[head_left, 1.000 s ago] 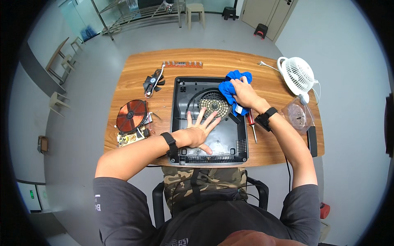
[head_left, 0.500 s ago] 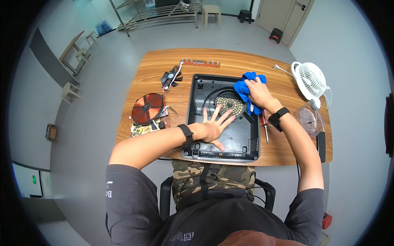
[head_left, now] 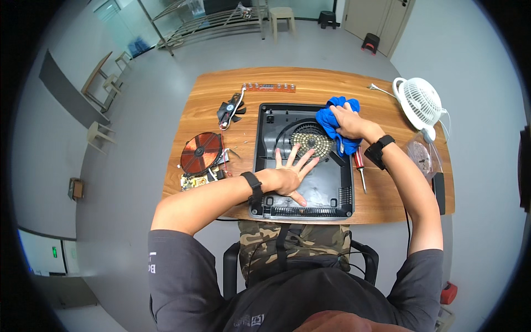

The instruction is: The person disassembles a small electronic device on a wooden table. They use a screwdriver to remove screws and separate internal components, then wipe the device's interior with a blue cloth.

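A black plastic appliance housing [head_left: 318, 191] lies open side up on the wooden table, with a round vent grille [head_left: 311, 142] in its floor. My left hand [head_left: 289, 176] rests on the housing just below the grille, its fingers spread flat. At the housing's far right corner, my right hand [head_left: 349, 122] is closed on a bunched blue cloth [head_left: 334, 117]. The cloth drapes over the right rim and hides that stretch of it. Close to the same rim, below the cloth, lies a screwdriver [head_left: 359, 163] with a red handle.
Left of the housing are a copper induction coil [head_left: 202, 153], a circuit board [head_left: 194, 181] and a small black fan [head_left: 228, 112]. A narrow brown board [head_left: 269, 87] lies beyond. To the right stand a white desk fan [head_left: 421, 102] and a clear plastic container [head_left: 421, 155].
The view has shifted slightly, moving the whole scene a little. Both hands keep nearly the same places on the housing, the right one still gripping the blue cloth.
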`<act>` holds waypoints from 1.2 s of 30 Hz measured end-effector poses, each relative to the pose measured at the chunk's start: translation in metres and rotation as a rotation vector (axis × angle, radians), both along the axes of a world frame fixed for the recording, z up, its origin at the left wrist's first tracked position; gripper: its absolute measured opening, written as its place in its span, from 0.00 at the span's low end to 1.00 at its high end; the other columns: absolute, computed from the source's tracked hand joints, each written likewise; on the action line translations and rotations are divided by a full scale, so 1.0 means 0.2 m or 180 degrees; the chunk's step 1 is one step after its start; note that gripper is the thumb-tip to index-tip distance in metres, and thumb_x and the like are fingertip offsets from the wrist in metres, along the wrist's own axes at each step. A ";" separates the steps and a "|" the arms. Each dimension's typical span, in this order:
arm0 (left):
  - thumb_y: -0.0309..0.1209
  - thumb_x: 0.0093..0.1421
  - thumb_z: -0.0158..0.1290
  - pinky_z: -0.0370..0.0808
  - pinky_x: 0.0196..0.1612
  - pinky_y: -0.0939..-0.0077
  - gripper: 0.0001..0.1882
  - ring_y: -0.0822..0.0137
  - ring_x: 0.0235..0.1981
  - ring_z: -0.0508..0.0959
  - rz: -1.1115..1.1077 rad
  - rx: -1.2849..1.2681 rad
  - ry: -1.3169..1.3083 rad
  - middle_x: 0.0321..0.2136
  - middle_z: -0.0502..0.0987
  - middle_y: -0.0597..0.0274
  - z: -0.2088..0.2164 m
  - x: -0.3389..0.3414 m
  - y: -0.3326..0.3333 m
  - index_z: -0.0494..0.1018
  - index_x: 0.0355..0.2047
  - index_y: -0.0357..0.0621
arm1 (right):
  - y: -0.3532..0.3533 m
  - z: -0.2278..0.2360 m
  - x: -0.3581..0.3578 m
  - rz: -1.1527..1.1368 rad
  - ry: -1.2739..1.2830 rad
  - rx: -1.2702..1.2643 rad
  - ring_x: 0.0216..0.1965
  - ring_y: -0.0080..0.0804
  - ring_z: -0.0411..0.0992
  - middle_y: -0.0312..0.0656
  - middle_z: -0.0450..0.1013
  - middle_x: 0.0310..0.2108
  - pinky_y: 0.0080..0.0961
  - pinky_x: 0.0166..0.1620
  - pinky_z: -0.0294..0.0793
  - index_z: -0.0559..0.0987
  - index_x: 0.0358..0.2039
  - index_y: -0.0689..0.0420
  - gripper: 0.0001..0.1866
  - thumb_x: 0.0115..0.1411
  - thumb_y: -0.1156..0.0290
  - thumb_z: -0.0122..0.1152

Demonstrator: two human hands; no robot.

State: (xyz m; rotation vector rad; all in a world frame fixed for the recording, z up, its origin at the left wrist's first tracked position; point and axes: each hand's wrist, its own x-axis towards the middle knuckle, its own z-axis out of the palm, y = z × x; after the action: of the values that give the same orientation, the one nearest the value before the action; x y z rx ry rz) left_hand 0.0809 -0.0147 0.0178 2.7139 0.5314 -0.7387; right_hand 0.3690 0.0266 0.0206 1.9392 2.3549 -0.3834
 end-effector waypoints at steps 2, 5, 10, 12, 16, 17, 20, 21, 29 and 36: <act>0.78 0.41 0.55 0.37 0.59 0.10 0.76 0.27 0.70 0.22 0.0001 0.0005 0.0016 0.74 0.21 0.48 0.00 -0.01 0.00 0.26 0.74 0.48 | -0.01 0.05 0.03 0.0168 0.0214 -0.0229 0.61 0.61 0.57 0.57 0.63 0.57 0.52 0.60 0.66 0.56 0.66 0.62 0.45 0.53 0.67 0.72; 0.78 0.40 0.56 0.38 0.59 0.10 0.77 0.27 0.70 0.23 0.0019 0.0029 0.0018 0.74 0.21 0.48 0.00 -0.01 0.00 0.26 0.74 0.49 | -0.05 0.10 0.01 0.0158 0.0393 -0.0316 0.60 0.61 0.57 0.56 0.64 0.55 0.52 0.62 0.62 0.57 0.64 0.60 0.47 0.51 0.64 0.75; 0.79 0.38 0.56 0.39 0.58 0.09 0.78 0.26 0.71 0.24 0.0019 0.0119 -0.0038 0.74 0.22 0.50 -0.04 0.00 0.00 0.27 0.74 0.50 | -0.08 0.06 0.00 0.0161 0.0300 0.0041 0.58 0.61 0.58 0.56 0.65 0.54 0.52 0.61 0.63 0.58 0.62 0.60 0.42 0.51 0.69 0.72; 0.78 0.38 0.56 0.39 0.58 0.09 0.77 0.26 0.71 0.24 0.0011 0.0095 -0.0050 0.74 0.23 0.50 -0.04 0.00 0.00 0.28 0.74 0.51 | -0.08 -0.05 0.02 0.0202 0.0377 0.0483 0.56 0.61 0.59 0.56 0.65 0.53 0.51 0.60 0.64 0.60 0.61 0.62 0.39 0.50 0.74 0.69; 0.78 0.38 0.58 0.39 0.58 0.10 0.77 0.27 0.71 0.24 0.0024 0.0095 -0.0055 0.74 0.24 0.50 -0.03 0.00 0.00 0.28 0.74 0.50 | -0.10 -0.06 -0.02 0.0126 0.0319 0.0914 0.53 0.62 0.62 0.58 0.68 0.51 0.49 0.58 0.66 0.63 0.59 0.65 0.35 0.49 0.81 0.62; 0.78 0.38 0.58 0.39 0.58 0.10 0.78 0.27 0.71 0.24 0.0031 0.0090 -0.0047 0.74 0.24 0.50 -0.04 0.00 0.00 0.28 0.74 0.50 | -0.10 -0.06 -0.03 0.0103 0.0268 0.0975 0.53 0.61 0.63 0.58 0.68 0.51 0.49 0.57 0.67 0.63 0.60 0.65 0.35 0.50 0.81 0.62; 0.77 0.37 0.59 0.39 0.59 0.11 0.78 0.28 0.71 0.24 0.0078 0.0058 0.0002 0.74 0.24 0.50 -0.03 0.01 0.00 0.27 0.74 0.51 | -0.10 -0.08 -0.05 -0.0016 0.0126 0.1111 0.54 0.63 0.64 0.59 0.69 0.52 0.49 0.57 0.69 0.65 0.60 0.65 0.33 0.51 0.82 0.60; 0.77 0.37 0.59 0.39 0.59 0.11 0.78 0.28 0.71 0.24 0.0082 0.0049 0.0006 0.74 0.24 0.50 -0.03 0.01 0.00 0.27 0.74 0.51 | -0.10 -0.09 -0.05 -0.0055 0.0084 0.1141 0.56 0.64 0.64 0.60 0.69 0.53 0.50 0.57 0.70 0.66 0.60 0.64 0.33 0.52 0.81 0.60; 0.77 0.37 0.59 0.39 0.59 0.11 0.78 0.28 0.71 0.24 0.0042 0.0091 -0.0018 0.74 0.23 0.51 -0.04 0.01 0.01 0.27 0.74 0.52 | -0.13 0.21 -0.08 0.0054 -0.0338 -0.0693 0.64 0.58 0.56 0.57 0.60 0.61 0.48 0.63 0.63 0.48 0.71 0.62 0.68 0.38 0.56 0.84; 0.78 0.37 0.58 0.39 0.59 0.10 0.78 0.28 0.71 0.24 0.0075 0.0074 -0.0015 0.74 0.24 0.50 -0.05 0.00 0.00 0.28 0.74 0.51 | -0.15 0.11 -0.13 -0.0059 -0.0245 -0.0132 0.63 0.57 0.56 0.54 0.59 0.62 0.54 0.61 0.65 0.54 0.69 0.62 0.66 0.34 0.58 0.86</act>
State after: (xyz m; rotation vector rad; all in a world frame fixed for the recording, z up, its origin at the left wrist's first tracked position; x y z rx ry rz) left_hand 0.0805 -0.0141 0.0080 2.7251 0.5735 -0.7245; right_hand 0.3426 -0.0042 0.0421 1.9229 2.2653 -0.3494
